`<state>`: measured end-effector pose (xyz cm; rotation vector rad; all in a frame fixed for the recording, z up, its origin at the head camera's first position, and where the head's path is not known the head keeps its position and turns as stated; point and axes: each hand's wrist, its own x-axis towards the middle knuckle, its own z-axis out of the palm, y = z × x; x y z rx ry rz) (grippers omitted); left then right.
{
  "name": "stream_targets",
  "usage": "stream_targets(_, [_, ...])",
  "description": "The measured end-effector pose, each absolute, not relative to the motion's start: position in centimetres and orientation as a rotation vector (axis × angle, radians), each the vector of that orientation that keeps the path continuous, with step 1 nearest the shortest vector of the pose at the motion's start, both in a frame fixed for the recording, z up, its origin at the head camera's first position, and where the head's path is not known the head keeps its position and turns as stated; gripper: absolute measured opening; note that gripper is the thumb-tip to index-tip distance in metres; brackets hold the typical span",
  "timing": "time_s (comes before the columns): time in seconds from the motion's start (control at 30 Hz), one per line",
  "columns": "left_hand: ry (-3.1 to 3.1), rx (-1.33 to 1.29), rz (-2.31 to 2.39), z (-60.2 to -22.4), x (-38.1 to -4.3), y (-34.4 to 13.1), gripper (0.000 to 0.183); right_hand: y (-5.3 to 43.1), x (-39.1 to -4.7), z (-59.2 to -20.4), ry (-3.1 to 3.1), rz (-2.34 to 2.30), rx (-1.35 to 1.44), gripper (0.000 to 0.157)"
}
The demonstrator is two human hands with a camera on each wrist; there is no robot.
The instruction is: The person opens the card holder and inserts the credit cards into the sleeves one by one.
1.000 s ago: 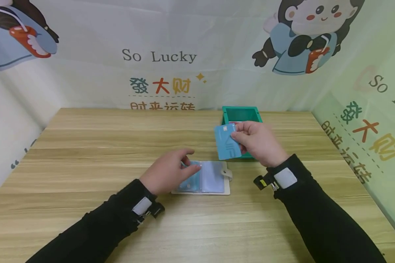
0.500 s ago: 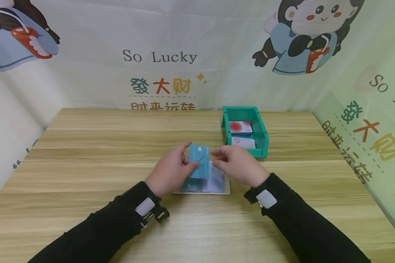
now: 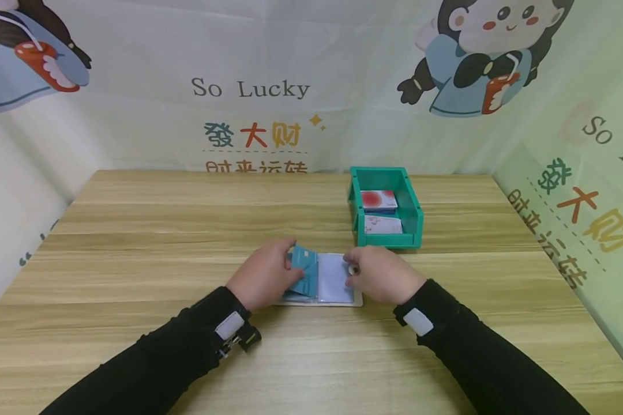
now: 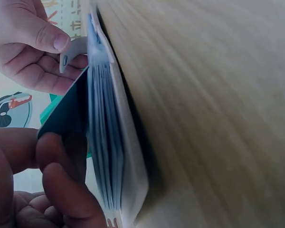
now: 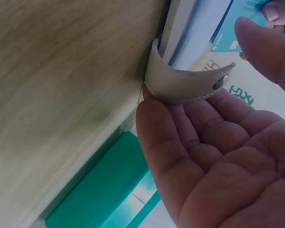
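A card holder [image 3: 336,279] lies spread open on the table, with clear sleeves on both sides. Over its left page, my left hand [image 3: 262,278] pinches a blue bank card [image 3: 306,266] between thumb and fingers, the card tilted. In the left wrist view the card's edge meets the stack of sleeves [image 4: 104,137]. My right hand [image 3: 386,278] is at the holder's right edge, fingers beside the cream snap strap [image 5: 185,85]. In the right wrist view its fingers lie along the strap's outer side, and the thumb stands apart from it.
Behind the holder, to the right, stands a green bin [image 3: 389,242] with a red-and-white card [image 3: 379,199] and a pale card [image 3: 383,225] inside. The wooden table [image 3: 187,213] ends at a printed cloth backdrop [image 3: 150,115].
The blue card passed from my right hand to my left, then came down onto the holder's left page. My right hand moved from the bin to the holder's right edge.
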<state>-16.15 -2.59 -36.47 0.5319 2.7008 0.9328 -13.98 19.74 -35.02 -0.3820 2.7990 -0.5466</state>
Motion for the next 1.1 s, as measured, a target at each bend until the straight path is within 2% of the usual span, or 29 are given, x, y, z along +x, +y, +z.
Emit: stream_targets(1.1, [2.754, 0.606, 0.715, -36.53, -16.63, -1.96, 0.056, 19.87, -13.91, -35.51, 2.829, -0.49, -0.416, 0.04])
